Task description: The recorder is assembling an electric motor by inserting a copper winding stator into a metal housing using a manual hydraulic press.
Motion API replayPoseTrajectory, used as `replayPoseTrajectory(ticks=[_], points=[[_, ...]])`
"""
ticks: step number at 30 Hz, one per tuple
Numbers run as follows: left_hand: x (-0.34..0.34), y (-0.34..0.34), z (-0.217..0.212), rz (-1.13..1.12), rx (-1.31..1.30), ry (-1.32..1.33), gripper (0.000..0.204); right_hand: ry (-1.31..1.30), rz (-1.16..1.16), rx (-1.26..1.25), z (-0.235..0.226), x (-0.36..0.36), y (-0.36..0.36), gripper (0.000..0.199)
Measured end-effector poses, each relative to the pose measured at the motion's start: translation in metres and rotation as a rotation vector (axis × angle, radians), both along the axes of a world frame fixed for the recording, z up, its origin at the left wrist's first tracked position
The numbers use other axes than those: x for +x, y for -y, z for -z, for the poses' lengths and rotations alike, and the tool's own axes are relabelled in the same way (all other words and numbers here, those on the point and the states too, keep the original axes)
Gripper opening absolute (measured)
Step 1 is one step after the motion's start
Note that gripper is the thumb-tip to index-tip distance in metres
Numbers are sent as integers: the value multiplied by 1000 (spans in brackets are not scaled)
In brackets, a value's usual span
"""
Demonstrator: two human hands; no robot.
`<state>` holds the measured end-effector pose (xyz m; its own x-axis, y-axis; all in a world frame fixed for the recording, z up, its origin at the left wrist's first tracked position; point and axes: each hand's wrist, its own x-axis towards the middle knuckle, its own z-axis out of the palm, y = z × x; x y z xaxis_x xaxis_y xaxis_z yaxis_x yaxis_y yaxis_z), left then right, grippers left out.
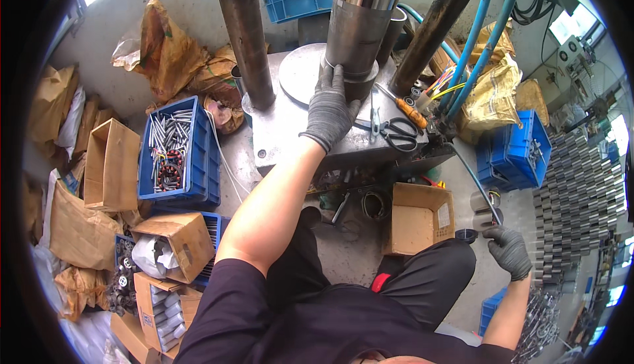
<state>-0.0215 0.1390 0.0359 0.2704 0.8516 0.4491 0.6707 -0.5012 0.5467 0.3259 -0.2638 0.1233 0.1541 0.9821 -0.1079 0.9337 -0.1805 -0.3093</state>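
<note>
My left hand [330,110], in a dark grey knit glove, reaches forward with its fingers stretched out against the lower part of an upright metal cylinder [358,37]. The cylinder stands on the steel bed of a press-like machine [290,143], beside a flat round plate [300,73]. On my right, my gloved right hand [510,253] is closed around the lower end of a long metal lever [474,179]. Scissors [401,134] with black handles and an orange-handled tool [411,112] lie on the bed, right of my left hand.
Two dark steel columns [244,34] flank the cylinder, with blue hoses [477,40] at the right. Blue crates [214,166] of metal rods and open cardboard boxes [111,166] crowd the left. A cardboard box [421,219] sits near my knees. Stacked metal parts [578,199] line the right.
</note>
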Motion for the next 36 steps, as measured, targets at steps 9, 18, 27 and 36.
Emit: replayPoseTrajectory(ticks=[9, 18, 27, 36], points=[[0, -2, 5, -18, 13, -32, 96, -117, 218, 56, 4, -1, -3, 15], [-1, -2, 8, -22, 49, -24, 95, -94, 236, 139, 14, 3, 2, 14], [-1, -1, 5, -16, 15, -32, 94, -110, 254, 189, 17, 3, 2, 10], [-2, -4, 10, -2, 82, -8, 91, -46, 223, 209, 17, 2, -1, 12]])
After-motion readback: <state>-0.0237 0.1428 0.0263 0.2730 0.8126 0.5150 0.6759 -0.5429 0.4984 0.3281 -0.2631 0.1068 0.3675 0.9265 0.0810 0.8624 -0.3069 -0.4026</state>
